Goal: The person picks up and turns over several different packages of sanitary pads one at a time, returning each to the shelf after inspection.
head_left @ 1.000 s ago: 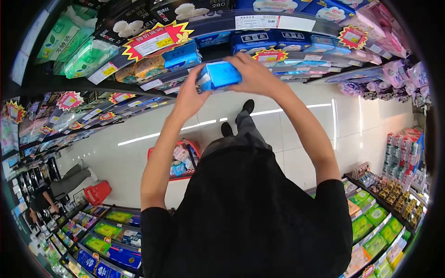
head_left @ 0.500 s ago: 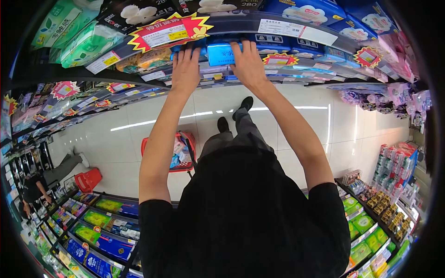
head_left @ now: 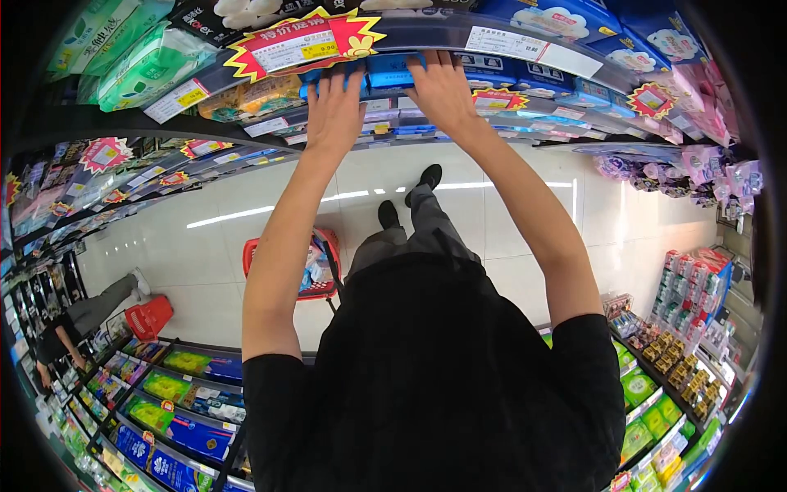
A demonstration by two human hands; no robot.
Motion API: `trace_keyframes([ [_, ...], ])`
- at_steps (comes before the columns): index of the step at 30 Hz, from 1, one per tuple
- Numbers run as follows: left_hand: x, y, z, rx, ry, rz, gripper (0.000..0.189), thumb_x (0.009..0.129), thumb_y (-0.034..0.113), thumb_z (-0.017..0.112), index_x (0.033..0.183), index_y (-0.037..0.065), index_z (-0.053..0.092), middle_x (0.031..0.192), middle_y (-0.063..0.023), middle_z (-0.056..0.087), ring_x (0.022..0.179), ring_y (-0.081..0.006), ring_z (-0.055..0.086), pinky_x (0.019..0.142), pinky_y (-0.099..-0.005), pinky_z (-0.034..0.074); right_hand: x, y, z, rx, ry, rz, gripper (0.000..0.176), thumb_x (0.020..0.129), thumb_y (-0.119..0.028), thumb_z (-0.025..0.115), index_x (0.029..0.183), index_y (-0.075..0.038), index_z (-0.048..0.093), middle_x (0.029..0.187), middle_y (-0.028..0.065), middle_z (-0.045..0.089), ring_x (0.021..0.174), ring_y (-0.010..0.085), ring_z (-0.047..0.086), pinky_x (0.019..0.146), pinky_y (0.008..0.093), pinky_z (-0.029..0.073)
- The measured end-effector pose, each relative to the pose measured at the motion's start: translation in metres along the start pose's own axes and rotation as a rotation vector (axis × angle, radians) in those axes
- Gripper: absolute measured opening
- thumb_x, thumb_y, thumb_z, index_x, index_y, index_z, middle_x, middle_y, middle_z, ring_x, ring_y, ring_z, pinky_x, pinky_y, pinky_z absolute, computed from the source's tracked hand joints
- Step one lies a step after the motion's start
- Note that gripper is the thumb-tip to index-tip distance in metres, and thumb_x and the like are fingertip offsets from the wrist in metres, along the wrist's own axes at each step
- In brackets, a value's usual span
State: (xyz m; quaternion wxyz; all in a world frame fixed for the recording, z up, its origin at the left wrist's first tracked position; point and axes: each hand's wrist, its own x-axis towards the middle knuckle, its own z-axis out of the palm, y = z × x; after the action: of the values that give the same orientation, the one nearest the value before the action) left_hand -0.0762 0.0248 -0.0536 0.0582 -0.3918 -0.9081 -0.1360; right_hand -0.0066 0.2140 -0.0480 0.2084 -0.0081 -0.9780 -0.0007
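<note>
Both arms reach up to a store shelf. My left hand (head_left: 334, 111) rests with spread fingers on a blue package (head_left: 308, 84) on the shelf below the red and yellow price sign (head_left: 303, 46). Close by on the right, my right hand (head_left: 443, 94) lies with its fingers apart over the right part of a lighter blue pack (head_left: 388, 72). The shelf edge above partly covers the packs and fingertips. An orange pack (head_left: 250, 97) lies left of my left hand, and dark blue packs (head_left: 537, 78) lie right of my right hand.
A red shopping basket (head_left: 320, 266) with packs in it stands on the floor beside my left forearm. At the far left are another person (head_left: 70, 328) and a red basket (head_left: 149, 317). Stocked shelves (head_left: 193, 435) stand behind me, with pink packages (head_left: 705, 164) at the far right.
The blue pack between my hands has moved deeper under the shelf edge, and less of its front shows. My right hand has moved slightly with it. The view has shifted a little.
</note>
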Motion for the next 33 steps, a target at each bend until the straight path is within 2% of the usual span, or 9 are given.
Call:
trace_keyframes([
  [7, 0.005, 0.012, 0.018, 0.101, 0.044, 0.094, 0.055, 0.081, 0.015, 0.066, 0.133, 0.012, 0.047, 0.137, -0.0107, 0.045, 0.122, -0.0309, 0.044, 0.104, -0.0504, 0.033, -0.007, -0.002, 0.017, -0.032, -0.057, -0.011, 0.044, 0.073, -0.019, 0.072, 0.113, -0.006, 0.059, 0.114, 0.0097, 0.057, 0.108, 0.0288, 0.053, 0.092, 0.0431, 0.042],
  [14, -0.064, 0.009, 0.012, -0.394, 0.234, -0.008, 0.052, 0.084, 0.011, 0.063, 0.133, 0.006, 0.047, 0.139, -0.017, 0.042, 0.127, -0.0361, 0.039, 0.105, -0.0502, 0.032, -0.051, -0.001, -0.036, 0.277, 0.057, 0.204, 0.047, 0.078, -0.012, 0.069, 0.123, -0.004, 0.056, 0.118, 0.0155, 0.056, 0.111, 0.0343, 0.052, 0.095, 0.0421, 0.042],
  [18, -0.179, -0.005, 0.039, -0.224, 0.085, -0.267, 0.055, 0.084, 0.016, 0.065, 0.134, 0.003, 0.046, 0.139, -0.025, 0.039, 0.129, -0.0426, 0.037, 0.106, -0.0486, 0.033, -0.135, 0.022, -0.046, 0.4, 0.011, 0.474, 0.04, 0.083, -0.011, 0.066, 0.121, -0.002, 0.057, 0.114, 0.0189, 0.059, 0.101, 0.0354, 0.06, 0.086, 0.0384, 0.048],
  [20, -0.249, -0.006, 0.063, -0.18, -0.091, -0.537, 0.056, 0.083, 0.023, 0.065, 0.131, 0.0, 0.047, 0.141, -0.0298, 0.034, 0.131, -0.0455, 0.032, 0.108, -0.0484, 0.029, -0.189, 0.028, -0.052, 0.49, -0.1, 0.783, 0.038, 0.085, -0.012, 0.065, 0.12, -0.001, 0.058, 0.113, 0.0189, 0.061, 0.093, 0.0314, 0.065, 0.081, 0.0366, 0.051],
  [24, -0.376, -0.026, 0.152, -0.635, -0.45, -0.99, 0.072, 0.084, 0.04, 0.062, 0.136, -0.005, 0.039, 0.136, -0.0343, 0.039, 0.127, -0.0477, 0.038, 0.107, -0.0473, 0.032, -0.303, 0.033, -0.053, 0.455, -0.135, 1.033, 0.032, 0.086, -0.014, 0.062, 0.114, 0.001, 0.061, 0.101, 0.0198, 0.066, 0.086, 0.0302, 0.067, 0.076, 0.0378, 0.052],
  [25, -0.39, -0.027, 0.164, -0.782, -0.532, -1.073, 0.075, 0.084, 0.042, 0.061, 0.137, -0.006, 0.038, 0.135, -0.0349, 0.041, 0.126, -0.048, 0.04, 0.106, -0.047, 0.033, -0.326, 0.031, -0.05, 0.453, -0.173, 1.066, 0.031, 0.086, -0.014, 0.062, 0.113, 0.001, 0.062, 0.098, 0.0197, 0.066, 0.085, 0.0302, 0.067, 0.076, 0.0374, 0.052],
  [28, -0.375, -0.003, 0.147, -0.477, -0.404, -1.021, 0.075, 0.086, 0.046, 0.06, 0.136, -0.006, 0.039, 0.122, -0.0285, 0.056, 0.115, -0.0375, 0.054, 0.098, -0.0384, 0.04, -0.371, 0.021, -0.041, 0.49, -0.263, 1.144, 0.029, 0.086, -0.015, 0.061, 0.11, 0.001, 0.063, 0.09, 0.0191, 0.068, 0.082, 0.0303, 0.067, 0.074, 0.0363, 0.052],
  [32, -0.404, -0.008, 0.181, -0.881, -0.388, -1.147, 0.061, 0.087, 0.03, 0.064, 0.135, -0.001, 0.042, 0.11, -0.0153, 0.059, 0.099, -0.0244, 0.056, 0.088, -0.0358, 0.044, -0.384, 0.005, -0.033, 0.636, -0.26, 1.194, 0.029, 0.085, -0.015, 0.06, 0.109, 0.002, 0.064, 0.084, 0.0178, 0.068, 0.077, 0.0289, 0.067, 0.071, 0.0357, 0.052],
  [33, -0.4, -0.004, 0.166, -0.969, -0.456, -1.202, 0.065, 0.081, 0.032, 0.068, 0.134, 0.003, 0.044, 0.124, -0.0195, 0.056, 0.115, -0.0298, 0.053, 0.098, -0.0357, 0.039, -0.387, 0.002, -0.035, 0.647, -0.26, 1.197, 0.031, 0.086, -0.016, 0.06, 0.111, 0.002, 0.063, 0.084, 0.0166, 0.068, 0.075, 0.0243, 0.067, 0.069, 0.0334, 0.052],
])
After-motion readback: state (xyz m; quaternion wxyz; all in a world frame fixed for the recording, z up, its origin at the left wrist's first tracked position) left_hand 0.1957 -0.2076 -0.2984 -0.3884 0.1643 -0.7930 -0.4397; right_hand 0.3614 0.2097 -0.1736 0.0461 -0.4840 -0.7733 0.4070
